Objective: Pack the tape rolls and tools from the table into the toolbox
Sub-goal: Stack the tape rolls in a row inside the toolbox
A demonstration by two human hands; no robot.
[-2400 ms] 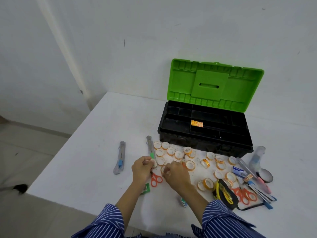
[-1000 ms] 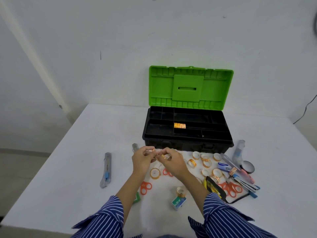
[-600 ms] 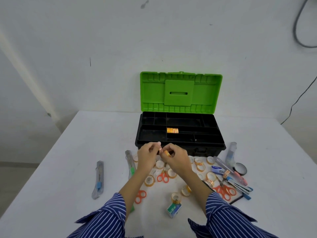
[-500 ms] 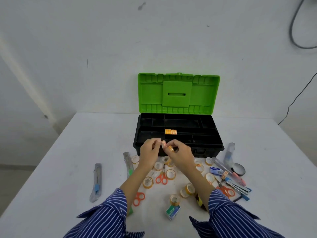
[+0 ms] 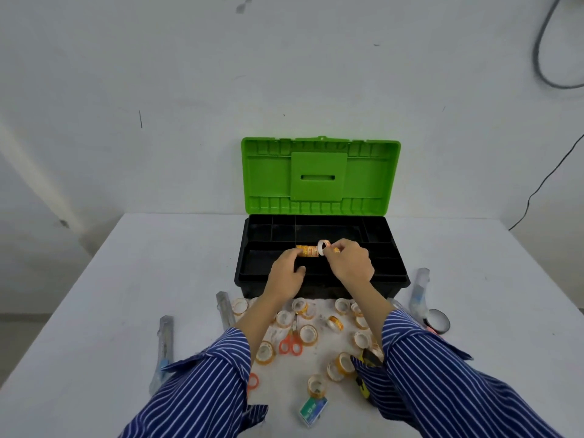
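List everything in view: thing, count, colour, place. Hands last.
toolbox: one, black, green lid open upright, far middle of the table
table: one, white, under everything
row of tape rolls: one short stack, orange-yellow, in the toolbox tray
tape roll: one, white-rimmed, at the row's right end, pinched by the right hand
loose tape rolls: many, exact count unclear, orange and clear, on the table before the toolbox
scissors: one clear pair, orange handles, among the loose rolls
utility knives: two seen, grey, left of the rolls
staples box: one, green and white, near edge
black tape roll: one, right side
left hand: on the row's left end
right hand: pinching the roll
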